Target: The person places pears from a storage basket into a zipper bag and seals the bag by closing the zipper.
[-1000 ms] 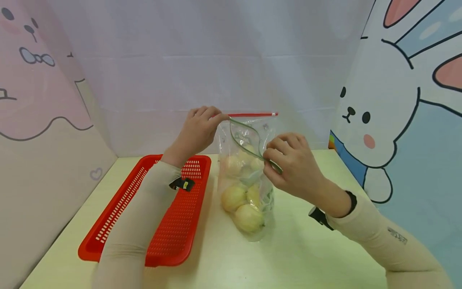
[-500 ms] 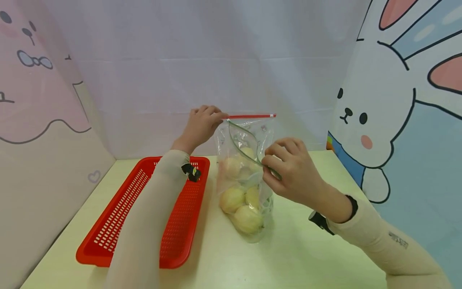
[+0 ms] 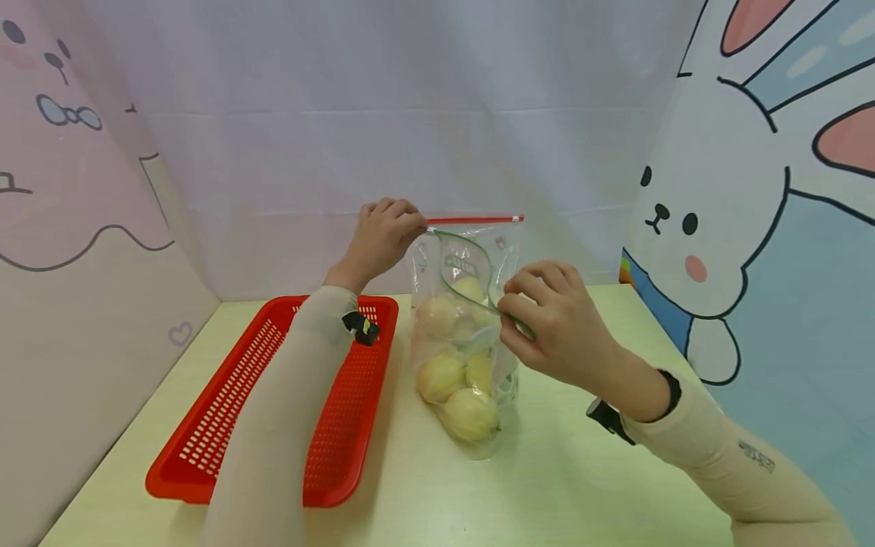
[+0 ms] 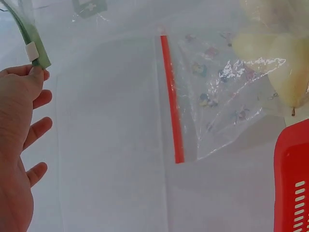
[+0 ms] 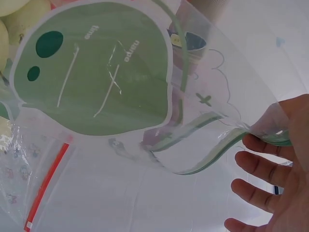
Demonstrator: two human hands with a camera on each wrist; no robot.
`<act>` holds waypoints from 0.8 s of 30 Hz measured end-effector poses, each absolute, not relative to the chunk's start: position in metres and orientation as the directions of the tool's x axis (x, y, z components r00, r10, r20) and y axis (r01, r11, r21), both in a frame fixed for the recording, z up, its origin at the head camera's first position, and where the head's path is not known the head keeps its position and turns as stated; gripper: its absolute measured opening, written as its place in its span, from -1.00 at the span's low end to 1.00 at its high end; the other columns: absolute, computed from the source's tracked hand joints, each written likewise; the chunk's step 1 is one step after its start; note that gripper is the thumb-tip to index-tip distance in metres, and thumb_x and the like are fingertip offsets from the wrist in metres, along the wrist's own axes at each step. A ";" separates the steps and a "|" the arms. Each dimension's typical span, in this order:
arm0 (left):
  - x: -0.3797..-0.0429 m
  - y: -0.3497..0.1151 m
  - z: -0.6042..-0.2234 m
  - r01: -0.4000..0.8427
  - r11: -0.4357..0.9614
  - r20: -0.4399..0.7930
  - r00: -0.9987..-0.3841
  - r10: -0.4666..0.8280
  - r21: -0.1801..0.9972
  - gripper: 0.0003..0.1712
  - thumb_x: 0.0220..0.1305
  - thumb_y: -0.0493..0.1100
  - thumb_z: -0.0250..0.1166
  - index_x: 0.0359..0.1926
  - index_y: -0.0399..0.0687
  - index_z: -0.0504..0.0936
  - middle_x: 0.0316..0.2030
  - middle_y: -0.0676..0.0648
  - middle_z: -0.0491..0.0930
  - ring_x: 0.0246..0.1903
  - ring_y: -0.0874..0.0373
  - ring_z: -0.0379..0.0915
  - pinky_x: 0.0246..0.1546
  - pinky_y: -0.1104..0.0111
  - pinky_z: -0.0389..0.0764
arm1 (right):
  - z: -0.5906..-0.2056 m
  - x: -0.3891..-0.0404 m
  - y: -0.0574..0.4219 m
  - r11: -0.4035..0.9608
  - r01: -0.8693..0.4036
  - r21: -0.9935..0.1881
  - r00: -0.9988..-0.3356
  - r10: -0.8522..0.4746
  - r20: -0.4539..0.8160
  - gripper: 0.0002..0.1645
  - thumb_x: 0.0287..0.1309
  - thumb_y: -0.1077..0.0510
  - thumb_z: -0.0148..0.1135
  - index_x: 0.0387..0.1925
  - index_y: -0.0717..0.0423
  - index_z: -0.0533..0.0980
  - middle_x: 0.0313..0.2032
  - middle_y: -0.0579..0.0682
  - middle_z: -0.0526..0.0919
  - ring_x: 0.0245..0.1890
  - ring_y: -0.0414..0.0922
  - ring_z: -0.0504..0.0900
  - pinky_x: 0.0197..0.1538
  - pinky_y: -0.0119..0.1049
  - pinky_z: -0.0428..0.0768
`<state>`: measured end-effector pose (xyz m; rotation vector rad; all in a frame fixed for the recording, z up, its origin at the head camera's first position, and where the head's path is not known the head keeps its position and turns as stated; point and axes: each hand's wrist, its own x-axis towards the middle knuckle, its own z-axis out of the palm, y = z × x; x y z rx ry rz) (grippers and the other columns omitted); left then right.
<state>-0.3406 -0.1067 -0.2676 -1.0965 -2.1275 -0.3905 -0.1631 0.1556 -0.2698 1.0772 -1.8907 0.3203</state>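
My left hand [image 3: 386,235] pinches the left end of a green-edged clear zip bag [image 3: 466,262], beside its small white slider [image 4: 32,51]. My right hand [image 3: 557,319] pinches the other end of the green rim between thumb and index finger; its other fingers spread loosely in the right wrist view. Between the hands the bag's mouth gapes. A green label [image 5: 96,67] shows on its side. Behind it stands a second clear bag with a red strip [image 3: 478,219]. Pale yellow pears [image 3: 470,414] show through the plastic; which bag holds each cannot be told.
A red perforated basket [image 3: 372,425] lies to the left on the pale table [image 3: 547,486], partly covered by my left forearm. A white cloth [image 3: 307,152] hangs at the back. Printed cartoon panels flank both sides, with a rabbit [image 3: 711,190] on the right.
My left forearm has swung to the right and its wrist has risen, while the fingers stay at the bag's end. My right hand has dropped slightly, still pinching the rim.
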 end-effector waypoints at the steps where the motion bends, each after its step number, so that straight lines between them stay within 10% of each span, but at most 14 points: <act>1: -0.341 -0.108 -0.268 0.807 0.587 0.701 -0.387 0.599 -0.056 -0.93 0.34 -0.20 0.31 -0.22 -0.03 0.72 -0.16 -0.08 0.63 -0.01 -0.09 0.46 0.07 -0.10 0.31 | -0.269 -0.163 0.157 0.585 -0.786 0.201 -0.208 -0.555 0.805 -0.85 0.09 0.26 0.05 -0.47 0.16 0.55 -0.38 0.09 0.58 -0.25 0.16 0.49 -0.13 0.19 0.40; 24: -0.280 -0.156 -0.269 0.864 0.475 0.781 -0.179 0.598 -0.166 -0.89 0.22 -0.40 0.33 -0.31 -0.15 0.58 -0.23 -0.16 0.49 -0.02 -0.21 0.36 -0.03 -0.19 0.23 | -0.257 -0.200 0.239 0.615 -0.751 0.239 -0.228 -0.582 0.781 -0.85 0.14 0.20 0.15 -0.41 0.15 0.63 -0.39 0.10 0.61 -0.32 0.26 0.51 -0.40 0.13 0.29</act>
